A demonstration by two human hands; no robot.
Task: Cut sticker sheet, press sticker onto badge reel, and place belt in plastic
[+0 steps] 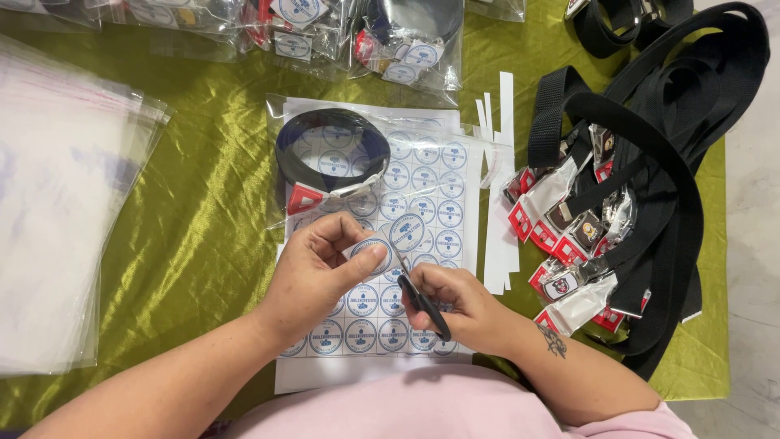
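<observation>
My left hand pinches a small paper piece with round blue-and-white stickers, thumb on top. My right hand grips black-handled scissors, whose blades reach up into that paper piece. Both hands hover over a white sheet of round stickers lying on the green satin cloth. A coiled black belt in a clear bag rests on the sheet's upper left part.
A stack of clear plastic bags lies at the left. Packed belts in bags line the far edge. A heap of loose black belts with tagged buckles fills the right. White paper offcuts lie beside the sheet.
</observation>
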